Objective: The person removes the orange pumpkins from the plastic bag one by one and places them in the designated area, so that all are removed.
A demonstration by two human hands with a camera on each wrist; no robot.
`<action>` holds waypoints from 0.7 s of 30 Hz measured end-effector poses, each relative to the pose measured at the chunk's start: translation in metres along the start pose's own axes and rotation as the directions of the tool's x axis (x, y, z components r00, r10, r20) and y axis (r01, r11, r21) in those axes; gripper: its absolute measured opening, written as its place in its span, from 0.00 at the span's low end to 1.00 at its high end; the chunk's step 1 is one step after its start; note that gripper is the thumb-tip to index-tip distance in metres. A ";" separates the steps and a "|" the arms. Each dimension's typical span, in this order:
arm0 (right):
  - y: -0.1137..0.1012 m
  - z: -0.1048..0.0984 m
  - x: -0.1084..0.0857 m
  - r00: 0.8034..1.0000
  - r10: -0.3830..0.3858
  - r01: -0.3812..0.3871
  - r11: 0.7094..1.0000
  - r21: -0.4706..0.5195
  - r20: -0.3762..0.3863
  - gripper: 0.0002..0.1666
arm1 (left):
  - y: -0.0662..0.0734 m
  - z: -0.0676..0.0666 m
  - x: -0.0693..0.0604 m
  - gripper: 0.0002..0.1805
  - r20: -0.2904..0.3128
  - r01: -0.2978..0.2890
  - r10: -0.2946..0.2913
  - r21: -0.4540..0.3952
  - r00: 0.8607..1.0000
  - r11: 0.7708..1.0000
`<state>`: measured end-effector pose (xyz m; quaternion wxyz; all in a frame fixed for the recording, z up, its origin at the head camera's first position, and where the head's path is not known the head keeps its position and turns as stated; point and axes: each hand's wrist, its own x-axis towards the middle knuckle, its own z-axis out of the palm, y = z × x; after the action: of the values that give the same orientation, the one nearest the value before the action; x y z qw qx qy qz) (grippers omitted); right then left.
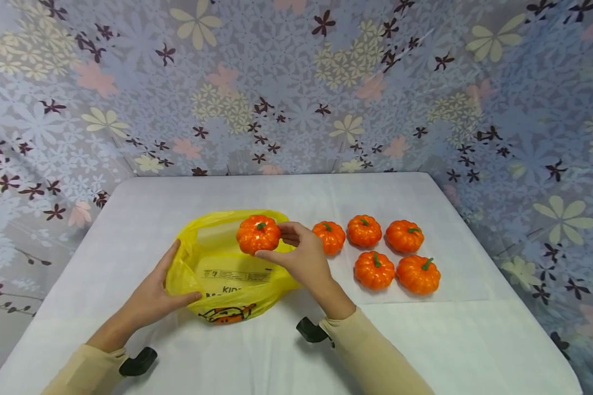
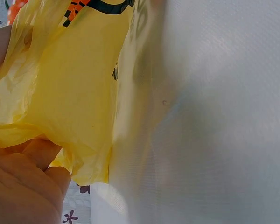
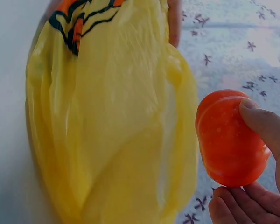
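A yellow plastic bag (image 1: 272, 299) with dark and orange print lies on the table, its mouth spread wide and facing up. My left hand (image 1: 150, 293) holds the bag's left rim, thumb along the near edge; in the left wrist view, fingers (image 2: 39, 154) bend against the yellow film. Over the bag's mouth, my right hand (image 1: 306, 258) pinches a small orange toy pumpkin (image 1: 258, 235) with a green stem. The right wrist view shows that pumpkin (image 3: 231, 140) between thumb and fingertips, beside the bag's rim and apart from it.
Several more orange pumpkins stand right of the bag, among them one pumpkin (image 1: 328, 238) close to my right hand and another pumpkin (image 1: 418, 275) nearer the front. A white cloth covers the table (image 1: 425, 340). Flower-patterned curtains (image 1: 296, 99) enclose its back and sides.
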<state>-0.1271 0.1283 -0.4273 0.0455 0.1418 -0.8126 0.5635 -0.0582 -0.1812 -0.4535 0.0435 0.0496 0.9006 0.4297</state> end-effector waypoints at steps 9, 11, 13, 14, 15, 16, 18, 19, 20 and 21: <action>0.009 -0.037 -0.013 0.995 0.038 -0.039 0.999 -0.004 -0.098 0.40 | 0.001 0.001 0.001 0.69 -0.005 0.000 0.000 0.011 1.000 1.000; 0.013 -0.045 -0.016 0.992 0.044 -0.043 0.999 0.012 -0.119 0.40 | 0.001 0.001 0.000 0.68 -0.007 -0.008 0.008 0.008 1.000 1.000; 0.018 -0.053 -0.021 0.988 0.061 -0.059 0.998 0.019 -0.140 0.40 | 0.001 0.001 0.000 0.68 -0.006 -0.011 0.011 0.004 1.000 1.000; 0.021 -0.056 -0.024 0.986 0.071 -0.069 0.997 0.014 -0.153 0.41 | 0.001 0.001 -0.001 0.68 -0.005 -0.012 0.012 0.004 1.000 1.000; 0.023 -0.059 -0.027 0.983 0.081 -0.080 0.997 0.012 -0.164 0.41 | 0.000 0.001 -0.001 0.68 -0.005 -0.011 0.011 0.007 1.000 1.000; 0.026 -0.061 -0.030 0.981 0.092 -0.094 0.996 -0.002 -0.173 0.41 | 0.000 0.001 -0.001 0.68 -0.004 -0.007 0.007 0.009 1.000 1.000; 0.030 -0.066 -0.036 0.975 0.104 -0.112 0.993 -0.032 -0.195 0.42 | -0.001 0.001 0.000 0.68 -0.003 0.004 -0.004 0.012 1.000 1.000; 0.031 -0.068 -0.039 0.973 0.105 -0.116 0.992 -0.043 -0.204 0.42 | -0.001 0.001 0.000 0.69 -0.002 0.009 -0.009 0.013 1.000 1.000; 0.033 -0.070 -0.042 0.971 0.109 -0.124 0.991 -0.057 -0.212 0.42 | -0.001 0.002 0.000 0.69 -0.001 0.015 -0.015 0.014 1.000 1.000; 0.035 -0.071 -0.045 0.970 0.110 -0.126 0.990 -0.064 -0.218 0.42 | -0.001 0.002 0.000 0.69 -0.001 0.018 -0.018 0.014 1.000 1.000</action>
<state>-0.1003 0.2143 -0.4440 0.1045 0.0298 -0.8311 0.5454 -0.0579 -0.1807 -0.4556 0.0466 0.0418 0.9040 0.4229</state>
